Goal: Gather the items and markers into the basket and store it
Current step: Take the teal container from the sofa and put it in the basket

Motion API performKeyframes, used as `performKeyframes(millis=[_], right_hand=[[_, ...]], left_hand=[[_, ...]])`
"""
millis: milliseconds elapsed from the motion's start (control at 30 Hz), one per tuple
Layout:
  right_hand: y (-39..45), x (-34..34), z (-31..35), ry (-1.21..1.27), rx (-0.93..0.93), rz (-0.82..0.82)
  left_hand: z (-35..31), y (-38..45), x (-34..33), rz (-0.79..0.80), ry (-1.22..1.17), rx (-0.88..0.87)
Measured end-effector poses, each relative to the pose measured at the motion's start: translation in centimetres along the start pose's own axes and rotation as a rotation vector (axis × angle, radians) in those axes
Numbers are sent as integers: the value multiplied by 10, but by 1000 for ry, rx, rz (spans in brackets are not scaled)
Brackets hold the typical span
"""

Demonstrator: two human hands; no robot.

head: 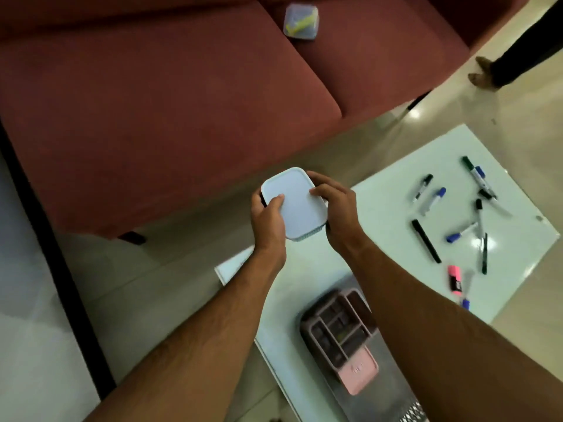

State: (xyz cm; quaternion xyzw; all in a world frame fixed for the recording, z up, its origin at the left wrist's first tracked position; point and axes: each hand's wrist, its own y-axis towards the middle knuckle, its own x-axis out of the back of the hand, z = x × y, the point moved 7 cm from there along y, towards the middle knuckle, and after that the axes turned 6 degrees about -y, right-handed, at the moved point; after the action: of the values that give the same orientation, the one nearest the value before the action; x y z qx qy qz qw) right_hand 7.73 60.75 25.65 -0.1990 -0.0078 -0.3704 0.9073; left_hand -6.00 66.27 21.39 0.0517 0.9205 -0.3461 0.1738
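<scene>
Here, grip: both hands clasp one lidded box, held in the air above the far left edge of the desk.
Left hand (268,216): wrapped round the box's left side, thumb lying flat on the lid.
Right hand (333,202): closed on the box's right side, fingers curled over the far right corner of the lid.
Lidded box (292,202): pale, rounded-rectangular lid on top; a ribbed, basket-like wall shows just under the lid at its near edge.
Desk (380,208): glossy white top, running from near centre to far right.
Markers (457,214): loose on the right part of the desk, well apart from the hands; black, blue and green caps, lying at mixed angles, some crossing each other.
Pink highlighter (455,278): near right of the marker group, lying alone.
Pink organiser (338,330): on the near part of the desk between the forearms, divided into compartments; contents too dim to tell.
Sofa (152,117): dark red, filling the far left of the scene.
Clear container (300,22): on the far sofa cushion, something yellow inside.
Floor (533,102): glossy beige tiles; another person's foot and dark trouser leg at far right.
</scene>
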Motion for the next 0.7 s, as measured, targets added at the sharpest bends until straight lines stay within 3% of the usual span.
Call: performKeyframes(millis=[167,433,700], right_hand=[[-39,83,-35,-91,-3,46],[-91,226,-93,-90,-40,-33],[-134,294,-141,-206,-92,-76]], left_hand=[[73,-62,-21,-44,61,-16],[153,-154,-71,86,273,-160],[221,-217,-67,50,566,-262]])
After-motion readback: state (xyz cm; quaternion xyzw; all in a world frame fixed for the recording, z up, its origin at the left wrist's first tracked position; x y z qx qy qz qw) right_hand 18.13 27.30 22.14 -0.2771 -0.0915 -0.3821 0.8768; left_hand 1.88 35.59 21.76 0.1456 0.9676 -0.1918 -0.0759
